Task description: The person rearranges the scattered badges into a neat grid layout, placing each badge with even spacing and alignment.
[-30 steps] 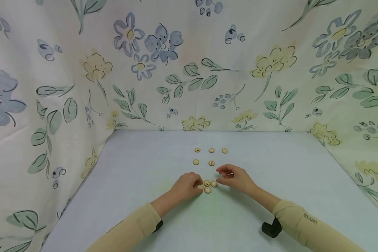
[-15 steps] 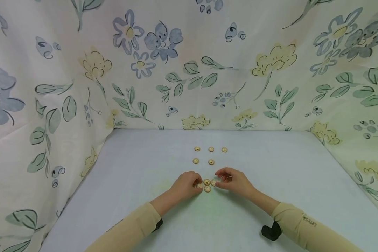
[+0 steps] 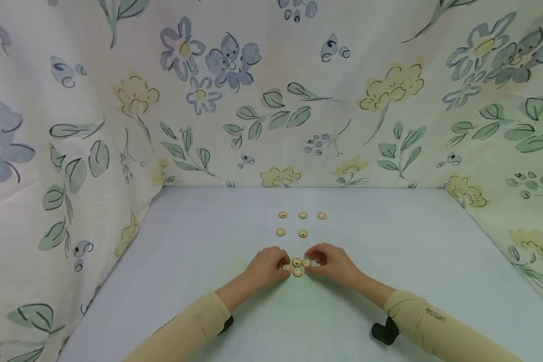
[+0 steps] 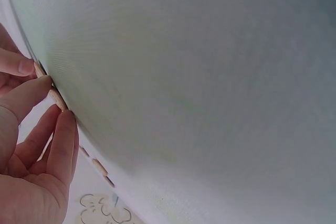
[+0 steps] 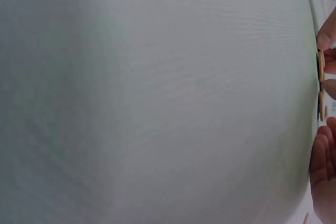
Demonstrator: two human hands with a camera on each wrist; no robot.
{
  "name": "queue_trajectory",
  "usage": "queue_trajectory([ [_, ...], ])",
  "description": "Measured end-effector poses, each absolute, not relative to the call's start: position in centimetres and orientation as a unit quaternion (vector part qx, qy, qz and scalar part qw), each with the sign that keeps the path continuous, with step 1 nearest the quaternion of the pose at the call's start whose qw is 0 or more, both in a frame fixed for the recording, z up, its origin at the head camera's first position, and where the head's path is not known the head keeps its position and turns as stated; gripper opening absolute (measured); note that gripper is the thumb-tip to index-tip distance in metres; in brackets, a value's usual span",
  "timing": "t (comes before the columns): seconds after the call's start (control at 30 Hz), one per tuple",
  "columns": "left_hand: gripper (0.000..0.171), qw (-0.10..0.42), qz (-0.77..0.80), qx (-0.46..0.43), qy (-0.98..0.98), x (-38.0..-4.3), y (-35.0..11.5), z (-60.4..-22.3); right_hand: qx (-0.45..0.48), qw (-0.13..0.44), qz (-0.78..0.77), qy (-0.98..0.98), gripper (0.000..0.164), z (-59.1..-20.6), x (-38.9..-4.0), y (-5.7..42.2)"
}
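Note:
Small round wooden discs with raised rims and dark marks lie on the white table. My left hand (image 3: 266, 267) pinches the left disc (image 3: 286, 268) of a near cluster between thumb and fingertips. At the cluster's other side, my right hand (image 3: 337, 265) has its thumb and fingertips round the right disc (image 3: 306, 262). Between the hands lie a middle disc (image 3: 296, 262) and, just in front of it, a lower disc (image 3: 297, 272). The left wrist view shows the pinched disc (image 4: 58, 99) edge-on between thumb and fingers.
Farther back, three discs lie in a row, among them a back middle disc (image 3: 302, 215). Two more sit before them, including a left disc (image 3: 280, 232). A flowered curtain (image 3: 271, 143) encloses the table (image 3: 199, 226) at back and sides.
My right hand has moved slightly left and down, bringing thumb and fingertips round the right disc. The left hand keeps its pinch in the same place.

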State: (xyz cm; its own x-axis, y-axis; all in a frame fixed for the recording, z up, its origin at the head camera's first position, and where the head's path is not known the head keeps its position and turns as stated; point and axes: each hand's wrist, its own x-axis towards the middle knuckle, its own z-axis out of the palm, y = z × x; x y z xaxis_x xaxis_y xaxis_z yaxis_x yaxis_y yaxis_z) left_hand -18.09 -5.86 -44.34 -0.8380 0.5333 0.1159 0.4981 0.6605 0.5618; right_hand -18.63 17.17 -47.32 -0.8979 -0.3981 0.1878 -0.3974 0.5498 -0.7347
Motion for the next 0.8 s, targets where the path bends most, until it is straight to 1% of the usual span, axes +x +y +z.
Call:
queue_trajectory([
  [0.13,0.011,0.028,0.303,0.285,0.909,-18.1,-5.88,-44.44,-0.242,-0.014,-0.408,0.88,0.028,-47.49,-18.65,17.02],
  [0.5,0.011,0.03,0.308,0.282,0.908,-18.11,-5.9,-44.47,-0.251,-0.016,-0.395,0.884,0.023,-47.1,-18.5,16.78],
  [0.8,0.011,0.033,0.308,0.28,0.909,-18.1,-5.84,-44.38,-0.242,0.017,-0.376,0.894,0.02,-46.5,-18.74,16.66],
])
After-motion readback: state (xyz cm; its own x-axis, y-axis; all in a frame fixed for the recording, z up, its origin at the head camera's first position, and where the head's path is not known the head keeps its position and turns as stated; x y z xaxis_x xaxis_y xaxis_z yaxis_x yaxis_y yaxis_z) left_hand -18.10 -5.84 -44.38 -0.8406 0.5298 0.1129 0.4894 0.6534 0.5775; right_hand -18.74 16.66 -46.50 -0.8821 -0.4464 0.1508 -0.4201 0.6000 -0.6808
